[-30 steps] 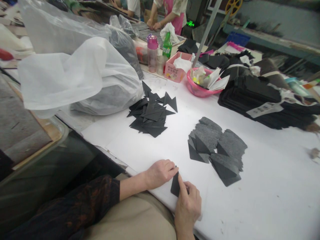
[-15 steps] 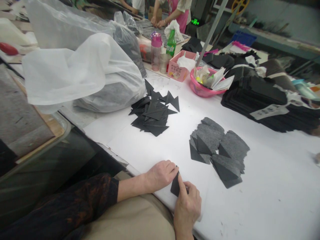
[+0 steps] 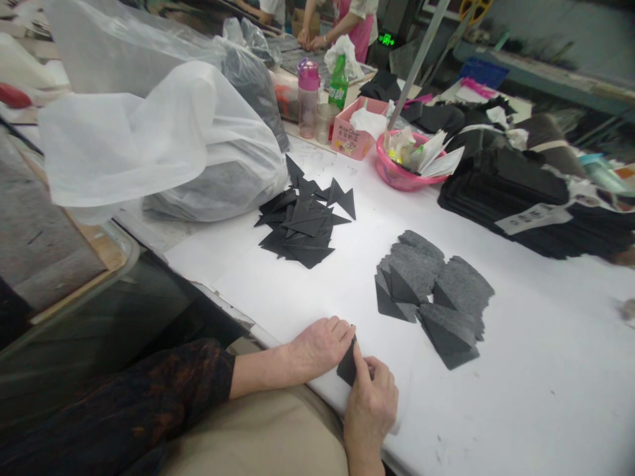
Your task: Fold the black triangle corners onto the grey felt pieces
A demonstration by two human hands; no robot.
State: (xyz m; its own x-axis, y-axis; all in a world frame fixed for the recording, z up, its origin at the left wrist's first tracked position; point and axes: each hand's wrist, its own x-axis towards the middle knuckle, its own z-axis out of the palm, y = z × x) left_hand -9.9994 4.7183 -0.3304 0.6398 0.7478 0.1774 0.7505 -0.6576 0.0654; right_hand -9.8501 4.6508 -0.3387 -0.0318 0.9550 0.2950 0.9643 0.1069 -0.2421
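Note:
A small black piece of sheet material lies at the near edge of the white tabletop, between my hands. The fingertips of my left hand pinch its far corner. My right hand grips its right side, with the forefinger pressed along the edge and the other fingers curled. Part of the piece is hidden by the fingers. Beyond my hands is a loose heap of black triangles. To the right, grey fuzzy-backed pieces lie overlapped in rows, several with black triangular faces showing.
A plastic bag bulges at the left. At the back stand a pink-lidded bottle, a green bottle, a pink box and a pink basin. Black stacked material sits far right. A co-worker's hands are beyond.
Both hands keep their hold on the black piece, with barely any finger movement. The whole view has shifted very slightly; the heap and the grey rows look the same.

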